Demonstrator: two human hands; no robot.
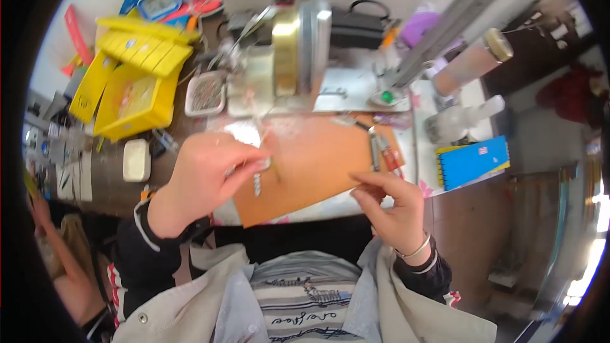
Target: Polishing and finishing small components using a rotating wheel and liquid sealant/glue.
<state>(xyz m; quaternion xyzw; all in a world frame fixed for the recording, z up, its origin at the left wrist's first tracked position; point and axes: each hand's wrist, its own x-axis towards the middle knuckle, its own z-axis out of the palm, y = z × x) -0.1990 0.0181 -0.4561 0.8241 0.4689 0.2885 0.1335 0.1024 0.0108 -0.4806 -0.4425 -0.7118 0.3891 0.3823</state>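
Over the left part of an orange-brown mat (318, 152), my left hand (213, 171) is closed, thumb and fingers pinched together. What the pinch holds is too small and blurred to name. Just below its fingertips is a short row of small, whitish, bead-like pieces (257, 184); whether it hangs from the hand or lies on the mat, I cannot tell. At the mat's front right edge, my right hand (397, 206) has its thumb and index finger curled toward each other. Anything held there is too fine to make out. A bracelet (416, 251) circles the right wrist.
Pliers with red handles (389, 155) lie on the mat's right side. Behind it stands a metal press-like device (305, 51). Left are a yellow bin (136, 105), a white tray of small parts (205, 94) and a white dish (136, 160). Right: a bottle (454, 124) and blue notebook (473, 162).
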